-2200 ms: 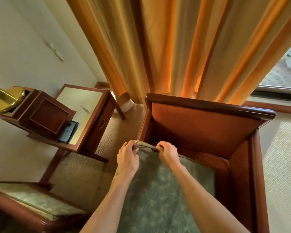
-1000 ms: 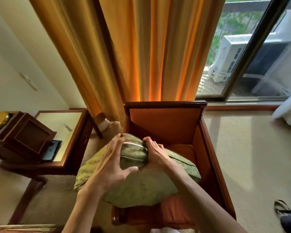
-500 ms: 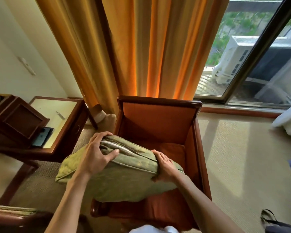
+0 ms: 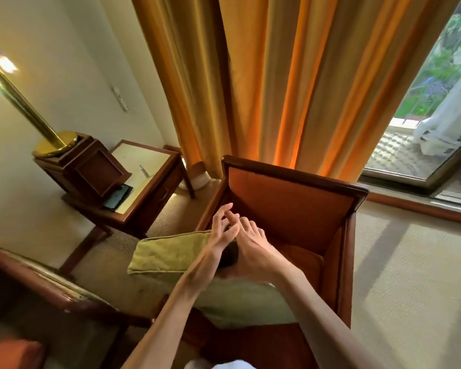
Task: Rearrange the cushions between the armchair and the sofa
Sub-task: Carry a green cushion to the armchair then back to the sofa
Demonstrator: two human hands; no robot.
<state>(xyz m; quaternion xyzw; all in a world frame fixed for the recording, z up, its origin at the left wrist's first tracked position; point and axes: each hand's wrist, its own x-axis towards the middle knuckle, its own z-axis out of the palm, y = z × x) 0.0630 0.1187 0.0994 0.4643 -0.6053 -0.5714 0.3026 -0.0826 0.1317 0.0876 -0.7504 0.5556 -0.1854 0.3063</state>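
A green patterned cushion (image 4: 168,254) lies across the seat of the orange wooden-framed armchair (image 4: 290,206), its left end sticking out over the chair's left arm. My left hand (image 4: 218,235) and my right hand (image 4: 253,251) are together above the cushion's far edge. Their fingers are straight and spread, and they touch each other. Neither hand grips the cushion; whether the right palm rests on it I cannot tell. The wooden arm of the sofa (image 4: 37,286) shows at the lower left, with an orange cushion (image 4: 8,352) at the corner.
A wooden side table (image 4: 144,166) stands left of the armchair, bearing a brass lamp on a wooden box (image 4: 91,169) and a dark flat device (image 4: 117,199). Orange curtains (image 4: 277,75) hang behind the chair. A glass door (image 4: 437,115) is at the right, with carpet below it.
Both hands have let go of the green cushion and lifted with fingers straightened. The cushion has dropped onto the armchair seat, and the view has swung left.
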